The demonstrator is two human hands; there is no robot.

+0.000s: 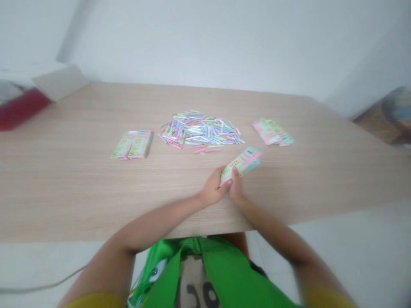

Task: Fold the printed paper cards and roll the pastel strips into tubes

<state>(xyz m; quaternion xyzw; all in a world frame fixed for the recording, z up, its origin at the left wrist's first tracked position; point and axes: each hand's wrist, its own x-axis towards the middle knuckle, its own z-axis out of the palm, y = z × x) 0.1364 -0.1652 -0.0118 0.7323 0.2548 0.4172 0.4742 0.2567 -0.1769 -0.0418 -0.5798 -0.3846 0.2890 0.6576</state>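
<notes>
My left hand (214, 188) and my right hand (236, 183) come together near the table's front edge. Both are closed on the near end of a slim pastel carton (241, 164) printed in pink, green and yellow. It points away from me and to the right, and a bluish-green layer shows along its far right side. The image is blurred, so I cannot tell whether the carton is flat or filled. Just beyond my hands lies a wide pile of short pastel sticks (202, 130) in pink, blue, green and lilac.
On the left, two similar cartons (132, 145) lie side by side. Several more flat-looking ones (272, 131) overlap at the right of the pile. A red and white box (24, 107) stands at the far left of the wooden table (64, 184). Behind rises a white wall (208, 42).
</notes>
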